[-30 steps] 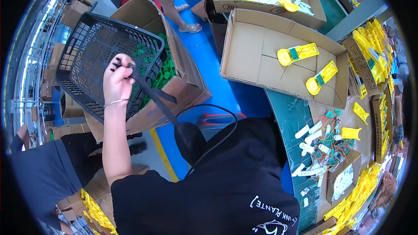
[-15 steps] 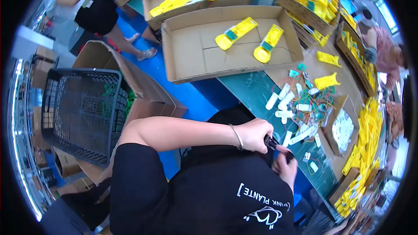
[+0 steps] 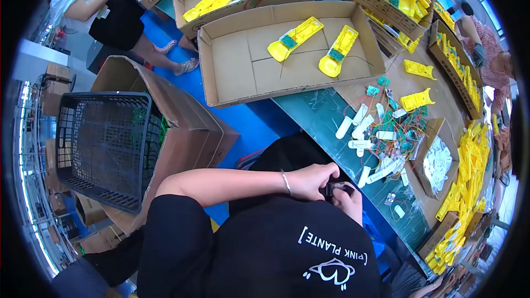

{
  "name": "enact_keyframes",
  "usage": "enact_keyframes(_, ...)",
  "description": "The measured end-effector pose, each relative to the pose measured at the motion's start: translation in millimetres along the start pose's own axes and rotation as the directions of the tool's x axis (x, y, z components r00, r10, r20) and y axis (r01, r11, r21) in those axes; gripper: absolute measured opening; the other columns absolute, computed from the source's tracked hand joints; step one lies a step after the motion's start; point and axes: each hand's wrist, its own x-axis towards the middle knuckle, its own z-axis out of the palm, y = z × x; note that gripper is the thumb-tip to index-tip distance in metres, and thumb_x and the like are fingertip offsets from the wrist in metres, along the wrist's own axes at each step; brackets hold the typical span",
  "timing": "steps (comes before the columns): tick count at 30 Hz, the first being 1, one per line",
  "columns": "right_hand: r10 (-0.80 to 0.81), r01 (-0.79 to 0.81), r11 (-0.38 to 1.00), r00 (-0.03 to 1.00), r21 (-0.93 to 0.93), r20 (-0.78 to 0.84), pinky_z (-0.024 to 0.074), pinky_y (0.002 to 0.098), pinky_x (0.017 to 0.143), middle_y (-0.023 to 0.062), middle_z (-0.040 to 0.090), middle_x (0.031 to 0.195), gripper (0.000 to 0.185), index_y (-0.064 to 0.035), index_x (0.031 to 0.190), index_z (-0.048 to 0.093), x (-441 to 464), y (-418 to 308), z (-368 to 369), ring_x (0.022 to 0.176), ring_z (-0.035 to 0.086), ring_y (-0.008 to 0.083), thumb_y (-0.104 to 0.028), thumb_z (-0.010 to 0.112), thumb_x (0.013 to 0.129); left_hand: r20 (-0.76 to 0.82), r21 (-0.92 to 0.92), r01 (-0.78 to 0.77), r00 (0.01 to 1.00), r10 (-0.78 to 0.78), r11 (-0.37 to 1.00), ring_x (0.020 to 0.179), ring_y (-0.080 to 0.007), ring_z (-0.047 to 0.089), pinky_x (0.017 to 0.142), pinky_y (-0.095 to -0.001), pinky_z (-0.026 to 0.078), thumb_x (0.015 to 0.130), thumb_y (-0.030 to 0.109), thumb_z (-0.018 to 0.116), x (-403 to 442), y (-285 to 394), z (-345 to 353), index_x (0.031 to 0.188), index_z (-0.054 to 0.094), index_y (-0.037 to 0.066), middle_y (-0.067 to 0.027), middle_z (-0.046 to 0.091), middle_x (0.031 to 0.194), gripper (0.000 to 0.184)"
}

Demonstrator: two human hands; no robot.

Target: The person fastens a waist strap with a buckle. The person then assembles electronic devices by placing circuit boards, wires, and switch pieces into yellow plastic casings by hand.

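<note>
Just in front of my black shirt [image 3: 248, 243], my left hand [image 3: 312, 181] is closed, its fingers curled around a small black object [image 3: 331, 189] whose kind I cannot make out. On the other side of that object, my right hand [image 3: 351, 203] grips it too, fingers bent over its end. Both hands are close together near the edge of the green table [image 3: 314, 113]. Beyond them on the table lies a tangle of white plastic pieces [image 3: 362, 127] with thin wires and green circuit boards [image 3: 372, 90].
A shallow cardboard box [image 3: 232, 72] holds two yellow housings [image 3: 295, 38] with green boards. Yellow parts [image 3: 466, 171] are heaped at the right, beside a small box of white pieces [image 3: 438, 164]. A black plastic crate [image 3: 105, 149] leans at the left. Co-workers stand at upper left and right.
Both my hands have moved left and closer together, nearer my body, still around the black object. The view has shifted slightly. The co-worker at the upper left has an arm raised more visibly.
</note>
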Motion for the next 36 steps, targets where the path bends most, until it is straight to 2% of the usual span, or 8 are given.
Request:
enact_keyframes(3,0.001,-0.001,0.994,1.000,0.109,0.002,0.0283,0.0195,0.044,-0.0017,0.046,0.057,0.009,0.0000,0.082,0.056,6.5,-0.5,5.4,0.049,0.039,0.0051,-0.007,0.055,0.077,-0.167,-0.186,-0.038,0.986,0.007,0.982,0.080,-0.0197,0.058,0.073,-0.0314,0.048,0.067,0.016,0.073,-37.2,-6.1,-20.6,0.114,0.041,0.004,-0.0071,0.052,0.080,0.058)
enact_keyframes(5,-0.059,0.058,0.988,0.998,0.145,0.005,0.0269,0.0201,0.042,-0.0014,0.044,0.056,0.007,-0.0009,0.082,0.055,9.4,5.2,6.6,0.044,0.036,0.0054,-0.007,0.053,0.080,-0.372,0.390,-0.078,0.898,0.234,0.918,0.077,-0.0223,0.055,0.065,-0.0324,0.044,0.073,0.016,0.067,-76.7,-10.7,-41.2,0.087,0.055,0.005,-0.0068,0.054,0.081,0.022)
enact_keyframes(10,0.051,-0.064,0.967,0.997,0.245,0.060,0.0261,0.0202,0.039,-0.0014,0.041,0.053,0.006,-0.0038,0.085,0.053,14.6,1.8,4.4,0.042,0.034,0.0056,-0.009,0.050,0.084,-0.008,0.289,0.501,0.854,-0.521,0.816,0.070,-0.0320,0.059,0.062,-0.0394,0.046,0.087,0.027,0.049,-175.3,-13.5,-7.1,0.080,0.059,0.001,-0.0169,0.060,0.073,0.029)
enact_keyframes(18,0.084,-0.096,0.970,0.995,0.225,0.062,0.0263,0.0202,0.039,-0.0012,0.039,0.053,0.006,-0.0032,0.086,0.051,18.5,-4.8,6.0,0.041,0.033,0.0059,-0.009,0.049,0.084,-0.002,0.365,0.396,0.905,-0.425,0.843,0.059,-0.0296,0.058,0.057,-0.0380,0.044,0.086,0.025,0.051,-183.1,-8.6,-30.0,0.077,0.054,0.002,-0.0134,0.055,0.058,0.025)
enact_keyframes(20,0.080,-0.097,0.964,0.994,0.247,0.078,0.0265,0.0204,0.039,-0.0010,0.038,0.053,0.006,-0.0028,0.085,0.051,17.3,-2.6,6.2,0.041,0.033,0.0061,-0.009,0.049,0.084,0.502,-0.049,0.652,0.671,-0.546,0.756,0.057,-0.0143,0.053,0.057,-0.0299,0.043,0.087,0.022,0.051,-206.9,-29.3,-59.3,0.072,0.054,0.004,-0.0029,0.056,0.061,0.024)
enact_keyframes(24,0.052,-0.080,0.948,0.994,0.308,0.098,0.0272,0.0204,0.039,-0.0004,0.038,0.053,0.006,-0.0024,0.086,0.051,17.5,2.8,8.2,0.041,0.034,0.0065,-0.008,0.049,0.083,0.661,0.166,0.871,0.250,-0.707,0.463,0.069,-0.0105,0.058,0.065,-0.0259,0.045,0.080,0.022,0.061,-273.1,-61.6,-65.7,0.079,0.066,0.005,-0.0023,0.061,0.070,0.018)
enact_keyframes(31,0.008,-0.033,0.941,0.997,0.337,0.073,0.0280,0.0209,0.039,-0.0002,0.038,0.053,0.006,-0.0021,0.086,0.051,15.5,9.5,1.8,0.041,0.034,0.0067,-0.007,0.050,0.083,0.724,0.666,0.478,-0.229,-0.651,0.573,0.072,-0.0221,0.056,0.072,-0.0393,0.044,0.067,0.036,0.066,-307.4,-102.5,21.4,0.083,0.067,0.007,-0.0042,0.062,0.075,0.033)
enact_keyframes(36,0.084,-0.087,0.968,0.996,0.237,0.020,0.0273,0.0199,0.039,-0.0016,0.039,0.054,0.003,-0.0019,0.081,0.052,14.4,-1.0,3.0,0.042,0.035,0.0064,-0.004,0.051,0.079,0.446,-0.185,0.749,0.641,-0.625,0.636,0.073,-0.0178,0.055,0.064,-0.0298,0.044,0.067,0.014,0.068,-249.6,-78.1,30.3,0.084,0.055,0.004,-0.0060,0.058,0.075,0.023)
